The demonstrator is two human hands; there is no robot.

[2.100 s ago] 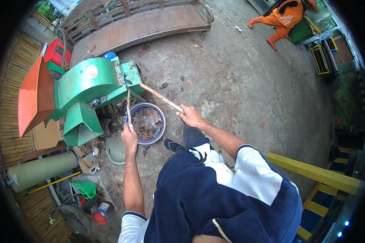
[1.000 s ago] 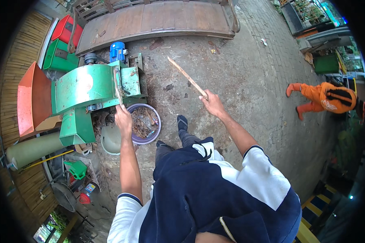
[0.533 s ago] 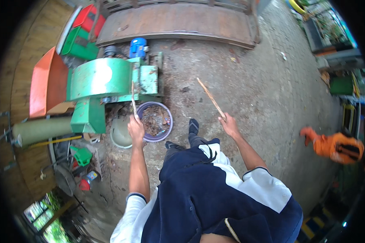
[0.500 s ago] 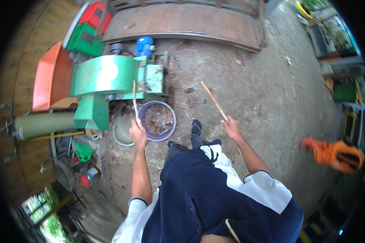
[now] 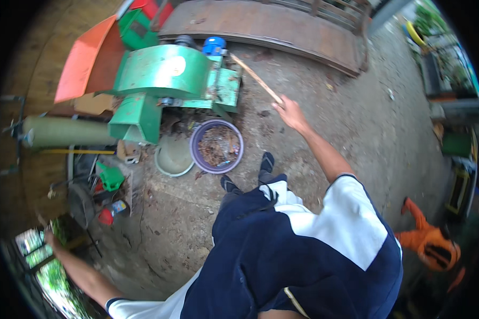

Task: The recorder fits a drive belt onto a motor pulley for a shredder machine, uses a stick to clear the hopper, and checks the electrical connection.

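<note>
My right hand point(image 5: 289, 114) is closed on a pale wooden stick point(image 5: 253, 73), whose far end points toward the blue motor point(image 5: 214, 44) of a green machine point(image 5: 143, 70) with an orange hopper point(image 5: 82, 64). My left hand point(image 5: 52, 240) is stretched out at the far lower left, closed on another short stick point(image 5: 40, 217), partly blurred against the background. Below the machine, a purple basin point(image 5: 217, 169) of dry leaves and scraps stands beside a pale green shallow basin point(image 5: 167, 169).
A wooden bench point(image 5: 255, 24) stands behind the machine. A green cylinder point(image 5: 66, 132), a green watering can point(image 5: 110, 176) and assorted items line the left. At the lower right a person in orange point(image 5: 431, 244) is bent over. Planters point(image 5: 435, 64) run along the right.
My left hand has swung from near the machine out to the lower left. My right stick has risen toward the motor. The view has turned, and the person in orange appears lower.
</note>
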